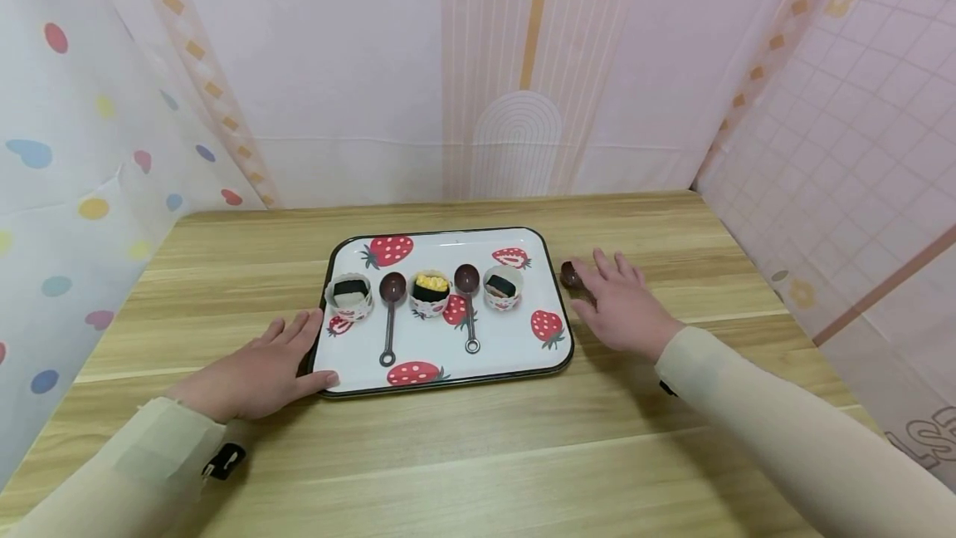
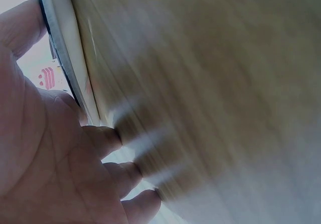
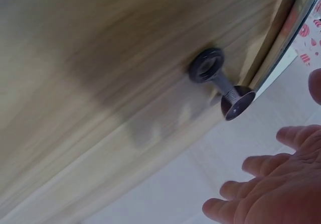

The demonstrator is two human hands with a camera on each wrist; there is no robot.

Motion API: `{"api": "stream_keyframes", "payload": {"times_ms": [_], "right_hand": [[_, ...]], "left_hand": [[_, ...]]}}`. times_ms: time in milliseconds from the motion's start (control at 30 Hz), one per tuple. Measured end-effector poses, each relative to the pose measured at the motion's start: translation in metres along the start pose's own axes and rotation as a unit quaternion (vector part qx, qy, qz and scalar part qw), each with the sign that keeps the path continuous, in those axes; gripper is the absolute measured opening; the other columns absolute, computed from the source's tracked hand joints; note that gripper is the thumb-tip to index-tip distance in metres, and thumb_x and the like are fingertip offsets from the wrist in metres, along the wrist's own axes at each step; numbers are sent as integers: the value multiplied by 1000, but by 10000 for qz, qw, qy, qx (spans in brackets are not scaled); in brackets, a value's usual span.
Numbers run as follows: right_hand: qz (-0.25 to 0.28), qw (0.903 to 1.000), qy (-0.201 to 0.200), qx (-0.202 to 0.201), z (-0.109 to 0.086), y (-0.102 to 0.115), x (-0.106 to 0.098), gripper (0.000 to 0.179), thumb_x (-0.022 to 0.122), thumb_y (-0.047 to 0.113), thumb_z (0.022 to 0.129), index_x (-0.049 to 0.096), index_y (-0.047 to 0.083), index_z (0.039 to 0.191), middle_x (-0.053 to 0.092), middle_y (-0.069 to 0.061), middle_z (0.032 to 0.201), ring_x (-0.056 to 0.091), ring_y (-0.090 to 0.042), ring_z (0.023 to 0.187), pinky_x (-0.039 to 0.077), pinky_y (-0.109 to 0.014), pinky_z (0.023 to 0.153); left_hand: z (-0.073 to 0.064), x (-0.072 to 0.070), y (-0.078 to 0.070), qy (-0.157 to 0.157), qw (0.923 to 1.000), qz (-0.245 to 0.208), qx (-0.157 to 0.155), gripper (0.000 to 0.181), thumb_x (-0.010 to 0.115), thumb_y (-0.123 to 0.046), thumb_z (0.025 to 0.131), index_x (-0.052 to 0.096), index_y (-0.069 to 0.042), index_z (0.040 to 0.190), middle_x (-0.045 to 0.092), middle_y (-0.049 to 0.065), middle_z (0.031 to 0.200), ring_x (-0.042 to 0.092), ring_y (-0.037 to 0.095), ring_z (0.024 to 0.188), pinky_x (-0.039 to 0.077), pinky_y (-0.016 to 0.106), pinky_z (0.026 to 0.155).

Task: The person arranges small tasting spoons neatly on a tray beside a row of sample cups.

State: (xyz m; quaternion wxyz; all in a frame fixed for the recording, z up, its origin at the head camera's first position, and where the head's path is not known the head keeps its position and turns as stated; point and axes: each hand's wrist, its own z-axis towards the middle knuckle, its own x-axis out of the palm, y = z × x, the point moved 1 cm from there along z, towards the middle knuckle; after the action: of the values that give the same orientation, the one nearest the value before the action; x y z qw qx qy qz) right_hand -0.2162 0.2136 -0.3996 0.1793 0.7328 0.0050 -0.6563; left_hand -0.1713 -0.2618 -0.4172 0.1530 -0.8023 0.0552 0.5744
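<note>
My left hand (image 1: 257, 368) lies at the left side of a white strawberry-print tray (image 1: 504, 359), its thumb on the front-left rim and its fingers straight along the outer edge. Over the table just right of the tray, my right hand (image 1: 627, 305) reaches with spread fingers above a brown spoon (image 1: 570, 275). In the right wrist view that spoon (image 3: 225, 88) lies beside the tray, apart from the fingers, its ring-ended handle toward the camera. On the tray, two more brown spoons, one left (image 1: 392, 287) and one right (image 1: 466, 279), alternate with three paper cups.
The left cup (image 1: 349, 297) and right cup (image 1: 504, 287) hold dark-wrapped sushi pieces; the middle cup (image 1: 430, 294) has one topped with yellow. Behind the wooden table (image 1: 448, 455) hangs a patterned curtain (image 1: 351, 65), with more cloth at both sides.
</note>
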Motion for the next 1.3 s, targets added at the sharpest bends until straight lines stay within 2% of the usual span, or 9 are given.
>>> {"api": "stream_keyframes", "payload": {"times_ms": [200, 333, 500, 633, 767, 900, 1000, 1300], "right_hand": [[-259, 9996, 107, -49, -6, -9, -3, 60, 51, 23, 109, 35, 9, 165, 25, -31, 170, 19, -59, 156, 15, -72, 127], [-487, 9984, -55, -271, -10, -16, -4, 57, 54, 13, 105, 42, 7, 161, 37, -34, 163, 34, -57, 152, 26, -68, 125], [-568, 9964, -258, -580, -15, -23, -4, 57, 58, 5, 100, 49, 4, 157, 57, -35, 146, 60, -49, 132, 49, -60, 111], [-510, 9975, -101, -476, -17, -26, -4, 52, 61, 5, 100, 55, 1, 151, 68, -27, 133, 69, -42, 118, 56, -57, 102], [-489, 9980, 136, -374, -16, -27, -5, 49, 66, 7, 98, 59, -1, 147, 74, -20, 115, 72, -35, 106, 57, -55, 98], [-362, 9982, 424, -238, -16, -27, -6, 51, 70, 10, 98, 59, 1, 147, 69, -9, 93, 64, -24, 88, 57, -48, 87], [-328, 9979, 535, -178, -16, -27, -6, 49, 70, 12, 99, 61, 2, 146, 66, -5, 88, 60, -22, 83, 55, -44, 81], [-174, 9981, 478, -339, -15, -30, 0, 43, 73, 9, 96, 67, 4, 138, 63, 0, 76, 58, -19, 76, 51, -37, 73]], "left_hand": [[-1, -1, -1, 18, 10000, 23, -18, 113, 55, -73, 97, 16, 8, 165, 20, 39, 167, 20, 69, 148, 30, 76, 117], [-1, -1, -1, 26, 10000, 35, -27, 113, 55, -73, 97, 16, 8, 164, 20, 39, 167, 20, 69, 148, 30, 76, 117], [0, -1, -1, 43, 10000, 30, -36, 113, 55, -74, 97, 16, 8, 165, 20, 39, 167, 20, 69, 148, 30, 76, 117], [1, 0, 0, 74, 10000, 23, -51, 114, 54, -75, 97, 15, 8, 165, 20, 39, 168, 19, 69, 148, 29, 76, 117], [1, 0, 1, 84, 9999, 29, -57, 115, 54, -76, 96, 15, 8, 165, 20, 39, 168, 19, 69, 149, 29, 76, 117], [1, 1, 1, 58, 10000, 35, -31, 114, 54, -75, 97, 15, 8, 165, 20, 39, 168, 19, 69, 148, 30, 76, 117], [0, 1, 1, 23, 10000, 42, -2, 113, 54, -74, 97, 16, 8, 165, 20, 39, 167, 20, 69, 148, 30, 76, 117], [0, 2, 2, -17, 10000, 66, 40, 113, 54, -74, 97, 16, 9, 164, 20, 38, 168, 21, 70, 147, 30, 76, 117]]}}
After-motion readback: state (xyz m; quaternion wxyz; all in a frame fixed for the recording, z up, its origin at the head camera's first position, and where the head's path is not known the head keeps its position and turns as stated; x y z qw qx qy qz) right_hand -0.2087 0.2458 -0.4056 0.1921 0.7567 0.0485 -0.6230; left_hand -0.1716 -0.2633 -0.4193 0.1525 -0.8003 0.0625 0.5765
